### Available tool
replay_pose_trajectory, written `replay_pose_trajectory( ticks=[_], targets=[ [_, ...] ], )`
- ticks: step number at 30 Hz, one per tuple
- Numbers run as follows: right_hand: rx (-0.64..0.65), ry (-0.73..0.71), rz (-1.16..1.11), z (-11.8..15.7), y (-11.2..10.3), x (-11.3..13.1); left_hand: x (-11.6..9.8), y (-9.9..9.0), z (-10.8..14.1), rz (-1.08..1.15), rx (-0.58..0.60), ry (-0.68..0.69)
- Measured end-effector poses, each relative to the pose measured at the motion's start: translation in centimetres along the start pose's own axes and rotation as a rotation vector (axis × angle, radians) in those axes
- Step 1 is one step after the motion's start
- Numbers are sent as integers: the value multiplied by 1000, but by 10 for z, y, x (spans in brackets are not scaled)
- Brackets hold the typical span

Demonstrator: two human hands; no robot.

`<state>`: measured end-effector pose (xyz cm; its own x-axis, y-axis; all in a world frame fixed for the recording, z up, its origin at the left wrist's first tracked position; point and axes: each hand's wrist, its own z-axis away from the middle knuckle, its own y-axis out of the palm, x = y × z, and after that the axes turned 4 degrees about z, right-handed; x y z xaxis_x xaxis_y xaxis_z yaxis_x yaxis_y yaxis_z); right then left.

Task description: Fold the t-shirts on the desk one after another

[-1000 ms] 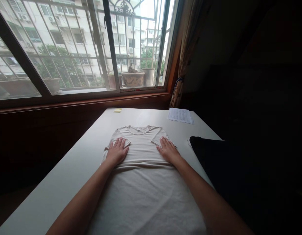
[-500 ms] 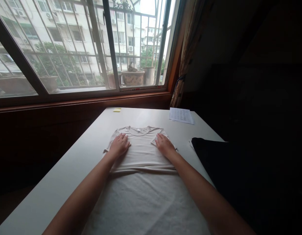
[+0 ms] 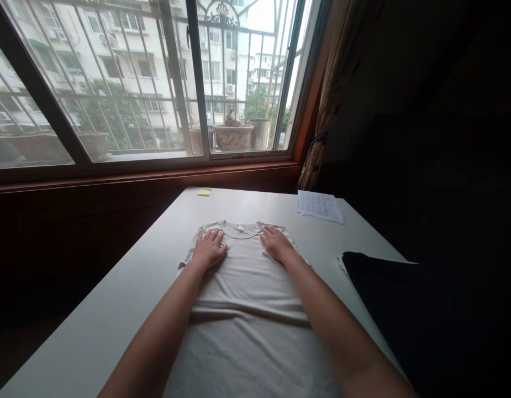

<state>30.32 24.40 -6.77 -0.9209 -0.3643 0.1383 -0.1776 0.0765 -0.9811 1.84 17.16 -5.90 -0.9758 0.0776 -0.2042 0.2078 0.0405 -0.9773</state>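
Observation:
A pale, off-white T-shirt [image 3: 247, 271] lies spread on the white table [image 3: 126, 276], its round neckline pointing away from me. A raised crease runs across its middle. My left hand [image 3: 210, 247] rests flat on the left shoulder area, fingers apart and pointing toward the collar. On the opposite shoulder lies my right hand [image 3: 277, 243], fingers stretched out over the fabric near the neckline. Neither hand grips the cloth. My forearms cover parts of the shirt's sides, and its lower end runs out of view toward me.
Dark folded cloth [image 3: 388, 298] hangs over the table's right edge. Printed papers [image 3: 320, 207] lie at the far right corner, and a yellow sticky note [image 3: 204, 192] at the far left. Behind the table are a barred window [image 3: 156, 83] and a tied curtain [image 3: 317, 149].
Both hands have slid a little farther up the shirt toward the collar, staying flat. The crease across the shirt looks more raised. The whole view has shifted slightly.

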Motion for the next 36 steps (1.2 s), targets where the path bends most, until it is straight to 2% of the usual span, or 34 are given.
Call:
replay_pose_trajectory(
  ticks=[6, 12, 21, 36],
  targets=[
    [70, 42, 32, -8, 1, -3, 0, -1, -15, 2, 24, -52],
    [107, 64, 64, -18, 1, -5, -3, -2, -19, 6, 32, -57],
    [116, 56, 68, -29, 4, -10, 2, 2, -27, 31, -13, -27],
    [77, 31, 28, -35, 16, -19, 4, 4, -34, 39, -2, -42]
  ],
)
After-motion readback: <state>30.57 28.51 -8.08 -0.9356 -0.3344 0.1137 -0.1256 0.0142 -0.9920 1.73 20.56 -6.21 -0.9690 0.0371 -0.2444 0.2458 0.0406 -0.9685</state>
